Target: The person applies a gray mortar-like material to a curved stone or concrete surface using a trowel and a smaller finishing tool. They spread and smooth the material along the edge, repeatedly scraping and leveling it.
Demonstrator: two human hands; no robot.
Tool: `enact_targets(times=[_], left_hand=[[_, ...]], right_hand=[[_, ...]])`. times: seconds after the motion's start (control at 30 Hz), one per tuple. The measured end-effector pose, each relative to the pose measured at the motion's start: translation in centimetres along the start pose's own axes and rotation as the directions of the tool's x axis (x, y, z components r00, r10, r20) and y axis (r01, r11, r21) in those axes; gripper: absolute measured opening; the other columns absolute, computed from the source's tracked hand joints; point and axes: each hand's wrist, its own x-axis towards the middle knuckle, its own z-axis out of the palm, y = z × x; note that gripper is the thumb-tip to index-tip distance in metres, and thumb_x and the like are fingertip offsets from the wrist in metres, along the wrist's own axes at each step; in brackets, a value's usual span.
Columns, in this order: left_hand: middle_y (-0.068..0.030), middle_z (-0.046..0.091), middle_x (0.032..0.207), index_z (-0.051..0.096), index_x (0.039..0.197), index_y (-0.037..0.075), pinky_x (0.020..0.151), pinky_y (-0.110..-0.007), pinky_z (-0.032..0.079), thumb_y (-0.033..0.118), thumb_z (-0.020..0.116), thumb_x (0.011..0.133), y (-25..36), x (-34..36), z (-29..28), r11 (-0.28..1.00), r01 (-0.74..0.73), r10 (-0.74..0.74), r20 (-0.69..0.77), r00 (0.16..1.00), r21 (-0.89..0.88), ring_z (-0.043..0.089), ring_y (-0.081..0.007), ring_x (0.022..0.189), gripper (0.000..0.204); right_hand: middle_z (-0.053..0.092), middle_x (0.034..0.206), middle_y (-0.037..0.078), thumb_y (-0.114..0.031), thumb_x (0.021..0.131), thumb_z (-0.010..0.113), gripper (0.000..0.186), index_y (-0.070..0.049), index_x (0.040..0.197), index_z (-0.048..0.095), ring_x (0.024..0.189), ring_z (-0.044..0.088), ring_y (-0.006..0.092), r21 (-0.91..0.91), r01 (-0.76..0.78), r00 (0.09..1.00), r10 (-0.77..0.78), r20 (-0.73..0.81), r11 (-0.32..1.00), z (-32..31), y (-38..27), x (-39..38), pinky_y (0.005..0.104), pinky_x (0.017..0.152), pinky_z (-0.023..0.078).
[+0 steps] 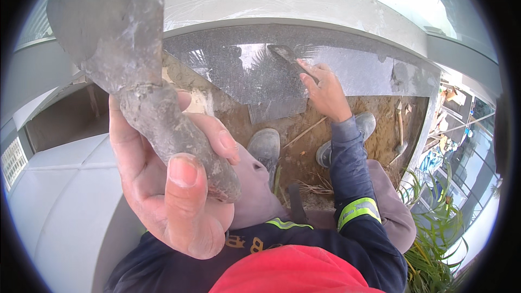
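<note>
Close in front of me at the left, my left hand [187, 201] is closed around the cement-crusted handle of a broad, grey-bladed trowel [116, 27]. Its blade points up and its metal is smeared with dried mortar. Farther off, my right hand [329, 95] grips a smaller scraper [283, 54] with a dark flat blade. That blade lies against, or just over, a glossy dark grey slab [347, 70] that mirrors palm leaves. Dull patches mark the slab's surface. A short dark piece [277, 110] projects from its near edge, above the bare soil.
My grey boots [264, 144] stand on brown soil [304, 157]. A hammer-like tool with a wooden handle [400, 125] and a thin stick [305, 133] lie there. A pale ledge [293, 0] runs behind the slab. White panels [70, 184] stand left; leafy plants [434, 244] grow right.
</note>
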Motion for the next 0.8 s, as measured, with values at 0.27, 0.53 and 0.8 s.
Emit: enact_targets(times=[0.27,0.53,0.8], left_hand=[[-0.0136,0.047,0.138,0.017,0.157,-0.007,0.066,-0.03,0.051,0.023,0.062,0.099,-0.2,0.3,-0.4,0.999,0.035,-0.035,-0.015,0.999,-0.01,0.057,-0.0149,0.091,0.079],[-0.013,0.048,0.136,0.017,0.157,-0.007,0.067,-0.029,0.05,0.022,0.062,0.1,-0.4,0.0,0.0,0.998,0.045,-0.048,-0.051,0.998,-0.051,0.057,-0.0146,0.091,0.078],[-0.0122,0.049,0.132,0.017,0.157,-0.005,0.063,-0.029,0.049,0.02,0.064,0.098,-0.3,0.3,0.6,0.991,0.02,-0.026,-0.047,0.999,-0.133,0.056,-0.0137,0.087,0.079]], right_hand=[[0.073,0.085,0.007,-0.027,0.101,0.063,0.04,0.003,0.126,0.069,0.06,0.052,0.0074,0.393,-0.395,0.918,0.342,0.2,0.83,-6.0,7.0,1.6,0.0239,0.055,0.044],[0.074,0.079,0.008,-0.033,0.097,0.069,0.038,0.0,0.115,0.076,0.063,0.061,0.0128,0.109,-0.226,0.951,0.195,0.24,0.968,-3.6,2.5,8.5,0.0315,0.06,0.05],[0.076,0.102,0.019,-0.034,0.096,0.068,0.043,0.003,0.116,0.074,0.095,0.072,0.0329,0.181,0.061,0.886,-0.136,0.443,0.982,1.4,-5.4,6.3,0.042,0.089,0.055]])
